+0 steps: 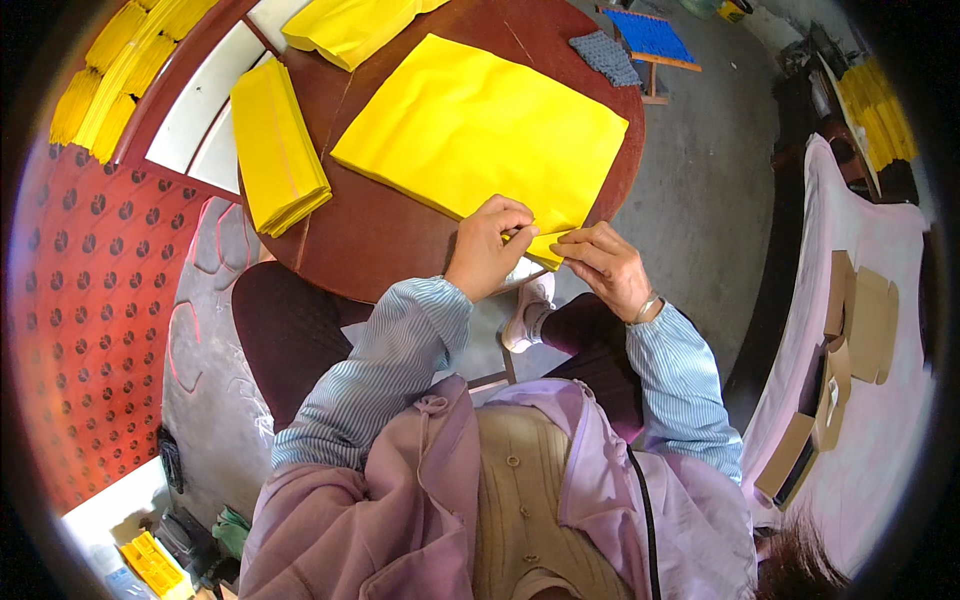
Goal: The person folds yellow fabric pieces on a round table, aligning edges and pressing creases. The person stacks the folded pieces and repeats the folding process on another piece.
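A large stack of flat yellow sheets [480,125], paper or cloth, lies on the round brown table [400,245]. At its near corner both my hands work on the edge of a yellow sheet [545,247], which is turned up or folded there. My left hand [492,245] is closed, thumb and curled fingers pinching the sheet's edge. My right hand [608,265] pinches the same sheet just to the right, fingertips pressed together on it. How many layers they hold is hidden by the fingers.
A narrow folded yellow bundle [275,145] lies at the table's left, and more yellow material [355,25] at its far edge. A grey knitted cloth [605,60] rests at the right rim. Beyond stands a blue-topped stool [650,38]. Opened cardboard boxes [870,325] lie on a pink-covered surface at right.
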Available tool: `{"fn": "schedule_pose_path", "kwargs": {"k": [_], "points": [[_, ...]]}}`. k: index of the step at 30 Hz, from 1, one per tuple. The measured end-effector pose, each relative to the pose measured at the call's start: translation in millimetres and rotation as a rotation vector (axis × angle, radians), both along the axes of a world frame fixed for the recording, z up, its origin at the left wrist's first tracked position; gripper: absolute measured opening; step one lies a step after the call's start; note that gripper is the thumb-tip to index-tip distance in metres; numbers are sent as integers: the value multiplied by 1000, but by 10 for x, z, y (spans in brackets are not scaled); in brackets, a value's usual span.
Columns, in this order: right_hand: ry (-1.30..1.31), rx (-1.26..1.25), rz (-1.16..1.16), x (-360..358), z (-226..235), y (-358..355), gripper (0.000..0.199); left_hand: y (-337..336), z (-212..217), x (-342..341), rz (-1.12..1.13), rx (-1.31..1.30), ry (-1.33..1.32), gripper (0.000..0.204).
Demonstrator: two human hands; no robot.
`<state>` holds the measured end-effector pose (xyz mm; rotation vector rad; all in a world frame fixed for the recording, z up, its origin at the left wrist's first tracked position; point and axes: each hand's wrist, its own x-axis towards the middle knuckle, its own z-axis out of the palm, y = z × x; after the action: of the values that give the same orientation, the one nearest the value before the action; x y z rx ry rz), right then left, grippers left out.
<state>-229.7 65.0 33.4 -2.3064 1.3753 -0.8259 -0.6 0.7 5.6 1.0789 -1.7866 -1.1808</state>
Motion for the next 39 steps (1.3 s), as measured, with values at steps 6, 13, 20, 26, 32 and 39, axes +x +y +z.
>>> {"fn": "schedule_pose_path", "kwargs": {"k": [6,13,20,26,32,39], "points": [[-208,99,-108,13,-123,-5,18,5,-43,24,-18,-28,-26,17],[-397,295,-175,1,-145,-38,12,-9,-42,66,-87,-40,33,18],[-477,264,-194,54,-172,-20,13,43,-55,26,-89,-142,17,26],[-472,183,-195,104,-157,-36,13,103,-83,-29,0,-292,-41,22],[-422,181,-248,78,-155,7,14,52,-94,-68,63,-87,-28,15],[-336,217,-196,56,-111,31,9,-17,-65,-4,-4,2,-19,19]]}}
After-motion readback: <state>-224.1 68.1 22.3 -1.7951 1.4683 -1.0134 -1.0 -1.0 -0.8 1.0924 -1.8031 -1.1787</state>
